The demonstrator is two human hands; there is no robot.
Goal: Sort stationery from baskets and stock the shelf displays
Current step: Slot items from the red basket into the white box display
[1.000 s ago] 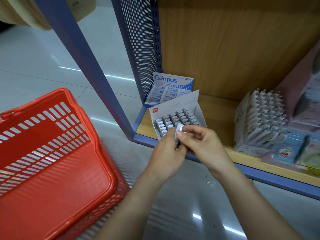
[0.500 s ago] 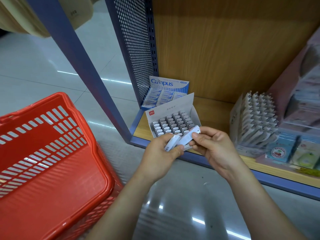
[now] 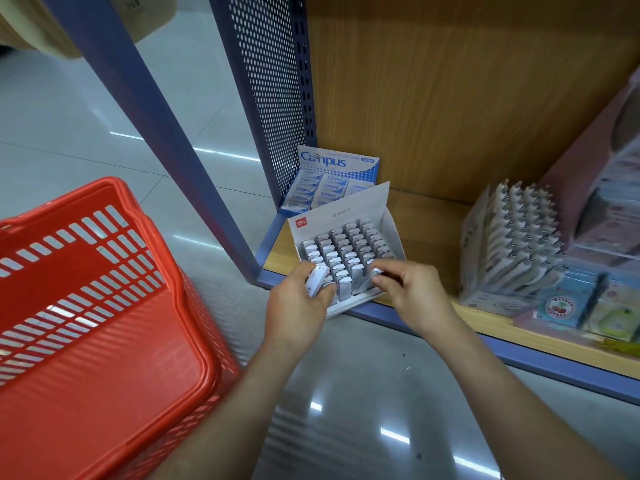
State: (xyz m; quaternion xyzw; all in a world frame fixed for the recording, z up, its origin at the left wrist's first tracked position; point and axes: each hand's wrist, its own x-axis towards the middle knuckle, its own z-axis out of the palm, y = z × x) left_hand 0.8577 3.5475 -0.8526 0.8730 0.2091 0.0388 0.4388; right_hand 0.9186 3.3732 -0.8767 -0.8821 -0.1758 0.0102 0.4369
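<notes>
In the head view, our right hand (image 3: 415,296) pinches a white case (image 3: 363,285) between thumb and fingertips, tilted into the front row of the display box (image 3: 341,211). Our left hand (image 3: 298,306), at the box's front-left corner, curls round a second case (image 3: 317,280). We should stand the tilted case upright before pressing down (the rows look tight). The red basket (image 3: 173,271) sits well left of the box.

The slotted plastic basket (image 3: 104,358) is red, the perforated metal panel (image 3: 273,81) blue, the shelf back (image 3: 450,98) wood-grained, the Campus box (image 3: 337,162) blue-and-white dotted, the small packs (image 3: 349,251) grey-and-white.
</notes>
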